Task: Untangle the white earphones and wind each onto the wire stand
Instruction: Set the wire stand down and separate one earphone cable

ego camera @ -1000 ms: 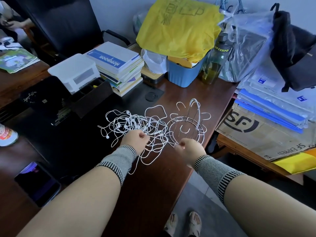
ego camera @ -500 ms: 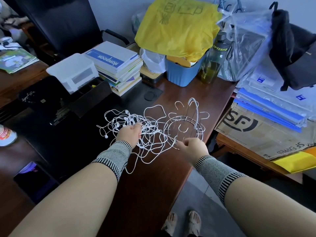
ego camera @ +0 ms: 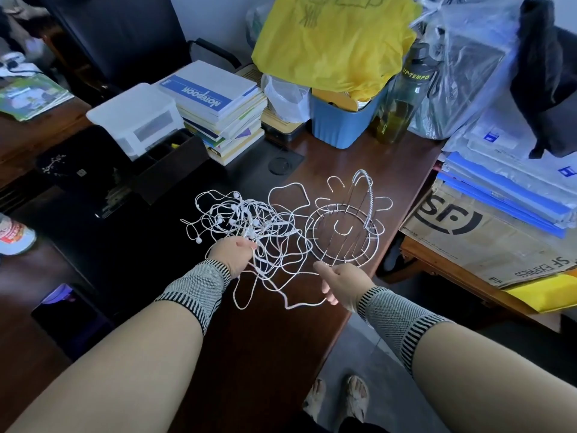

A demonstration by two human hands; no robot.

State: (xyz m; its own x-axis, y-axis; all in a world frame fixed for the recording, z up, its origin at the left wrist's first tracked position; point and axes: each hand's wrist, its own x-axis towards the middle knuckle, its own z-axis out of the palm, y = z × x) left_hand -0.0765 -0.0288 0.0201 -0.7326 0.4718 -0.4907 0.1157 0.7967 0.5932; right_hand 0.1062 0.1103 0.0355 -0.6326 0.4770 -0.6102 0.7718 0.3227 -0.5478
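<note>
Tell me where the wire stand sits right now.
In the head view, the wire stand stands on the brown desk near its right edge, just right of the tangled white earphones and directly beyond the right hand.

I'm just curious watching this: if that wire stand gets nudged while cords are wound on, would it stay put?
Probably not firmly. The wire stand is thin open wire, so it likely weighs little and could slide on the smooth desk. Its tall handle may let it tip if a cord tugs high. The right hand is near its rim, perhaps to steady it.
</note>
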